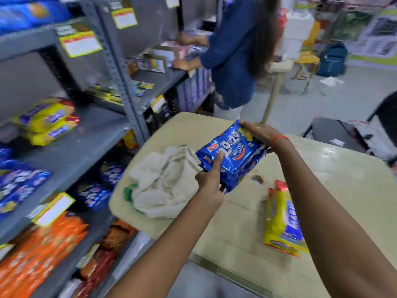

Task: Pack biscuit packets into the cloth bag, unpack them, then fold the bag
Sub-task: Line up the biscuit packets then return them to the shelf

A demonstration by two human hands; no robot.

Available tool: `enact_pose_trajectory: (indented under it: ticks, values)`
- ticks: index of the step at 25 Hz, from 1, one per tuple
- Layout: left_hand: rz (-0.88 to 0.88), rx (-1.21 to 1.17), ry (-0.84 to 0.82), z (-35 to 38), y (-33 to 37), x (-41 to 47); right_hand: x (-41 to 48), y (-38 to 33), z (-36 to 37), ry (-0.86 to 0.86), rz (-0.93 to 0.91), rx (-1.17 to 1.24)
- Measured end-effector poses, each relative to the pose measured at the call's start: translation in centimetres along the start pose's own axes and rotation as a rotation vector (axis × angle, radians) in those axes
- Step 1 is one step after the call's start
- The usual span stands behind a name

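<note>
Both hands hold a blue packet (232,155) over a beige table (343,179) in a shop.
The left hand (209,179) grips its near end, forefinger along the face; the right hand (260,134) clasps the far end. The crumpled bag (165,183) lies on the table at the blue packet's 9 o'clock, a yellow packet (283,220) at 4 o'clock. Grey stocked shelves (86,130) stand at the table's 9 o'clock, a person (232,61) in blue at 12, a chair (335,132) at 2.

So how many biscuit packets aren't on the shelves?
2. The blue 20-20 butter cookies packet is held by left hand and right hand above the table; the yellow packet lies on it. The cloth bag may hide more.
</note>
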State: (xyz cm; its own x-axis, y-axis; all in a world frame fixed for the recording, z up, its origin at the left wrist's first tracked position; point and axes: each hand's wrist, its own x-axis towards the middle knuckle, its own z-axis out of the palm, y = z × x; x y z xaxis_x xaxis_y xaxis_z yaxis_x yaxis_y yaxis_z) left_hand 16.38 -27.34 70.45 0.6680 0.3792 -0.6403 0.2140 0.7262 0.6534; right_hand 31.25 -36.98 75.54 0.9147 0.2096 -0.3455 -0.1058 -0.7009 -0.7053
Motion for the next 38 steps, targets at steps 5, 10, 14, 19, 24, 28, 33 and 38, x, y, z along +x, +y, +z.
enact_pose_trajectory:
  ticks: [5, 10, 14, 19, 24, 28, 33, 38]
  values:
    - [0.167, -0.076, 0.332, -13.7, 10.1, 2.3, -0.8, -11.3, 15.0, -0.258, -0.08, -0.002]
    - [0.285, -0.176, 0.575, -26.7, 17.2, 2.3, -3.6, -19.7, 29.1, -0.475, -0.153, 0.093]
    - [0.313, -0.175, 0.738, -34.3, 22.1, 1.0, -4.8, -24.4, 38.1, -0.588, -0.243, 0.195]
    - [0.336, -0.162, 0.85, -41.8, 28.4, 0.3, -8.3, -30.9, 45.4, -0.659, -0.328, 0.162]
    - [0.248, -0.119, 0.878, -45.3, 30.7, 0.8, -7.7, -32.9, 51.6, -0.587, -0.381, 0.064]
    - [0.223, -0.167, 0.88, -45.9, 30.3, 2.2, -7.5, -33.1, 51.6, -0.569, -0.378, -0.031]
    - [0.221, -0.115, 0.961, -45.1, 30.7, 2.3, -7.2, -32.9, 51.1, -0.598, -0.394, -0.074]
    - [0.438, 0.342, 1.155, -40.4, 29.7, 1.9, -6.3, -31.9, 47.5, -0.562, -0.444, -0.116]
